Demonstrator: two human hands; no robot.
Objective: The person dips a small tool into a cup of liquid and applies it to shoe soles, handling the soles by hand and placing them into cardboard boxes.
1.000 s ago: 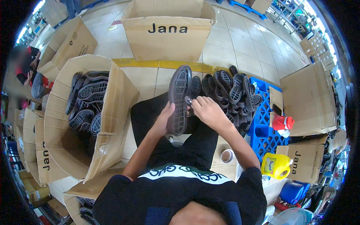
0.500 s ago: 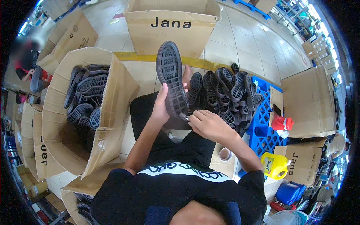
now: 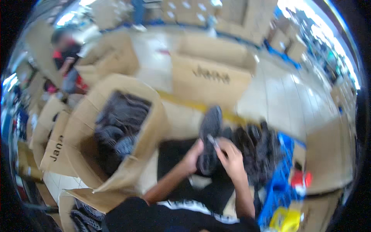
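Over my lap a dark shoe sole (image 3: 211,119) is held upright. My left hand (image 3: 192,157) grips its left edge, fingers closed. From the right, my right hand (image 3: 231,155) is closed on a small silvery tool (image 3: 213,141), whose tip lies against the middle of the sole. Blur hides what kind of tool it is. Beyond my right hand, a pile of dark soles (image 3: 258,150) lies on the floor.
To my left stands an open cardboard box (image 3: 83,127) with many soles inside. Another open box (image 3: 212,83) is ahead. On the right are a blue plastic pallet (image 3: 276,193), a red container (image 3: 300,178) and a yellow jug (image 3: 285,219). A person (image 3: 67,58) is at far left.
My view has tilted up and swung left, and it is blurred. The tool has moved from the sole's near end to its middle. The sole leans farther away from me.
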